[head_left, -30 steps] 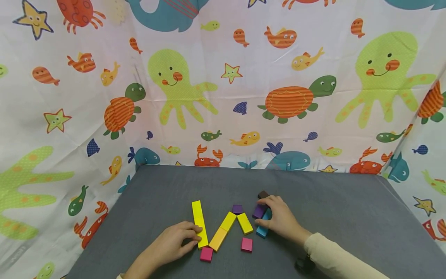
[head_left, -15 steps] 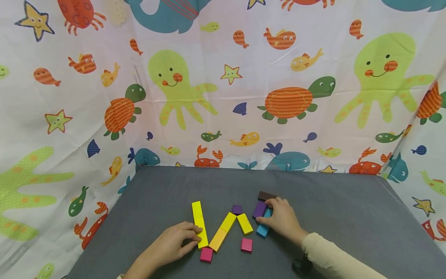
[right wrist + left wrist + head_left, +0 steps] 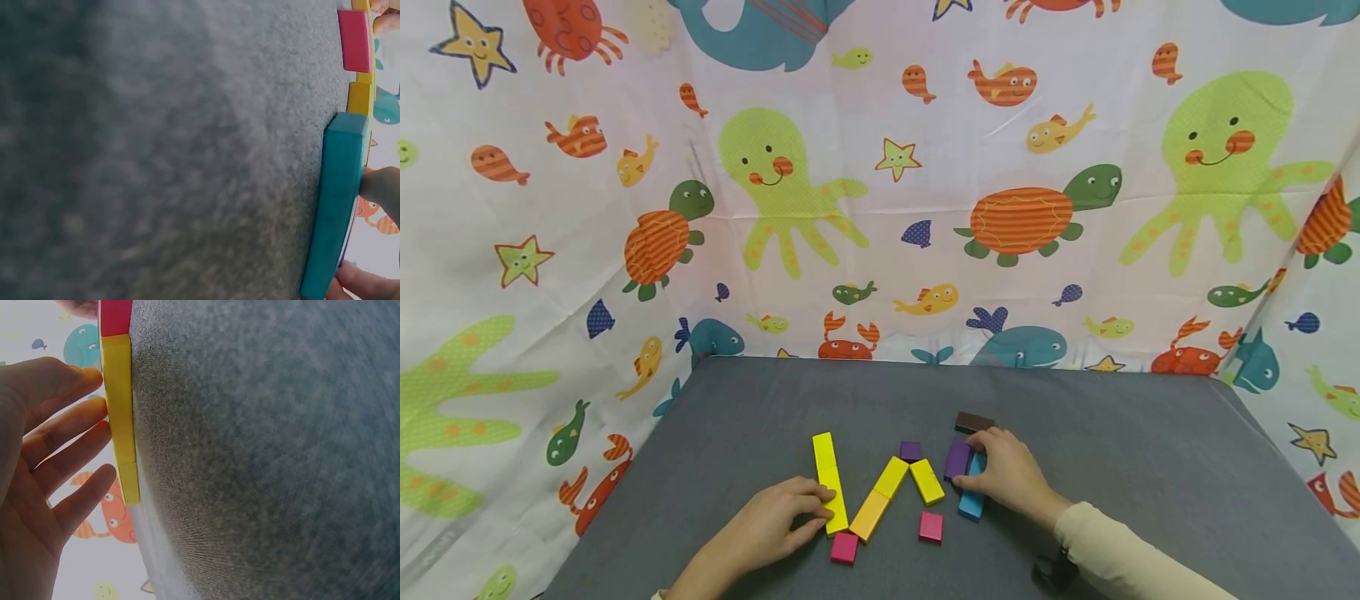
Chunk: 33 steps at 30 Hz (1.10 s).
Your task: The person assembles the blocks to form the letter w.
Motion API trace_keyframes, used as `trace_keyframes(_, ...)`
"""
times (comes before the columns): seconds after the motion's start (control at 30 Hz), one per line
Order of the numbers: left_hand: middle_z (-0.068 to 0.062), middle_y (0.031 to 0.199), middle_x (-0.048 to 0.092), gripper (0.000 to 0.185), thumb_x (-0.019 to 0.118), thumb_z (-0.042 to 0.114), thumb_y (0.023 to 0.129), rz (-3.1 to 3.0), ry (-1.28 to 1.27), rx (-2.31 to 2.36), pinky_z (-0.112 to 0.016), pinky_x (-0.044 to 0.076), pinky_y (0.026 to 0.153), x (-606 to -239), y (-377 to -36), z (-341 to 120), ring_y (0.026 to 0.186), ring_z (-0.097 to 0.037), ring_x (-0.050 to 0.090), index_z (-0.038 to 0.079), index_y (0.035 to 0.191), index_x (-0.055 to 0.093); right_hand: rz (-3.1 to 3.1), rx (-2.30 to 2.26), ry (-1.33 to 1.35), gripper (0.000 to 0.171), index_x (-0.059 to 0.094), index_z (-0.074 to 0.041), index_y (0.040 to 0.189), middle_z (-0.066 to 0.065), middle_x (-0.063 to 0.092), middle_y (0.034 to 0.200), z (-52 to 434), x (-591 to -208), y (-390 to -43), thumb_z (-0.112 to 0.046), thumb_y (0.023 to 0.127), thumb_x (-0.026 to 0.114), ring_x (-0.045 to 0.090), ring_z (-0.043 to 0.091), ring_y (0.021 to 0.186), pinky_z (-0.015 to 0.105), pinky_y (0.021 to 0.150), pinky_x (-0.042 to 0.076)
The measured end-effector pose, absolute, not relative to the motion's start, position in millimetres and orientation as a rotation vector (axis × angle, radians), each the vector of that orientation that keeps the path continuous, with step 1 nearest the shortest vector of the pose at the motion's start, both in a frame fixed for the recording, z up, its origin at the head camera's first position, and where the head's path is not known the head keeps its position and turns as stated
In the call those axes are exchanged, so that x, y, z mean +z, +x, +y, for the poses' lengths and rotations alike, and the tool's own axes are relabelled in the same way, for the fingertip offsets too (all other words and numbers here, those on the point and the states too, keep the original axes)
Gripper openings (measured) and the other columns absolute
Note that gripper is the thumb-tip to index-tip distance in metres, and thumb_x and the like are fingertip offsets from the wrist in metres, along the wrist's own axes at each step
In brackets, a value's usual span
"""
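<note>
In front of me, a grey tabletop (image 3: pixel 1120 450) meets a white curtain (image 3: pixel 955 125) at its far edge. Printed figures on the curtain include a green octopus (image 3: pixel 767 162), an orange-shelled turtle (image 3: pixel 1022 218), a blue whale (image 3: pixel 1026 345) and a red crab (image 3: pixel 846 349).

Shows solid blue on the blue block (image 3: pixel 972 503), teal in the right wrist view. Just left of the blue block, shows plain purple on the purple block (image 3: pixel 957 460); just beyond, dark brown on the brown block (image 3: pixel 975 422). Farther left of the blue block, shows purple on the small block (image 3: pixel 911 451), yellow on the short block (image 3: pixel 927 482), magenta on the pink block (image 3: pixel 931 527), yellow and golden orange on the slanted pair (image 3: pixel 880 497), yellow on the tall column (image 3: pixel 825 452). Under the blue block, shows plain grey on the tabletop (image 3: pixel 1120 450). Behind the blue block, shows orange stripes on turtles (image 3: pixel 1022 221), spotted lime on octopuses (image 3: pixel 1232 125).
</note>
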<state>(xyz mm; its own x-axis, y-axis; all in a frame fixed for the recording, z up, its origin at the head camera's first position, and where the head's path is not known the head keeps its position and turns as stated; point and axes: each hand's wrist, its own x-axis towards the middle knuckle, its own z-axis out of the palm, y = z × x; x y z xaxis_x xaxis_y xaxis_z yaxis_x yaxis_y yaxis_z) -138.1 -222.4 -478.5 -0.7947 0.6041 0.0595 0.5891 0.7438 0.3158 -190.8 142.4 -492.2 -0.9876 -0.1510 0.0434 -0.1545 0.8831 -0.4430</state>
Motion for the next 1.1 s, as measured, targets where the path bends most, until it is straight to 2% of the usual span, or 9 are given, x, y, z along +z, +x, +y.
trace_keyframes(0.37,0.012,0.122,0.067,0.015,0.070,0.029,0.092,2.864,0.934,0.491,-0.035,0.057,0.096,-476.8,-137.8,-221.1,0.110,-0.007,0.062,0.030,0.106,0.076,-3.117,0.719,0.444,0.060,0.070,-0.018,0.111,-0.004,0.065,0.104,154.8,-489.1,-171.7,-0.051,0.065,0.087,0.054,0.013,0.094,0.045,0.090,0.053)
trace_keyframes(0.6,0.012,0.122,0.068,0.016,0.071,0.028,0.091,2.871,0.935,0.493,-0.035,0.057,0.095,-476.5,-137.8,-222.0,0.110,-0.008,0.062,0.030,0.106,0.076,-3.069,0.607,0.747,0.056,0.069,-0.025,0.111,-0.008,0.063,0.110,160.9,-489.0,-157.0,-0.058,0.067,0.083,0.049,0.011,0.097,0.040,0.084,0.050)
trace_keyframes(0.87,0.012,0.121,0.068,0.015,0.071,0.027,0.091,2.879,0.957,0.490,-0.035,0.058,0.094,-476.9,-137.5,-222.1,0.109,-0.008,0.063,0.030,0.105,0.076,-3.038,0.591,1.035,0.053,0.066,-0.039,0.114,-0.017,0.058,0.111,157.2,-484.0,-140.4,-0.070,0.071,0.074,0.046,0.006,0.103,0.042,0.089,0.047)
trace_keyframes(1.1,0.013,0.122,0.067,0.015,0.070,0.030,0.092,2.875,0.936,0.473,-0.035,0.057,0.096,-477.0,-138.1,-220.6,0.110,-0.007,0.062,0.031,0.106,0.076,-3.039,0.650,1.156,0.053,0.063,-0.041,0.120,-0.019,0.059,0.118,155.1,-481.5,-138.5,-0.068,0.075,0.073,0.048,0.005,0.107,0.041,0.094,0.048)
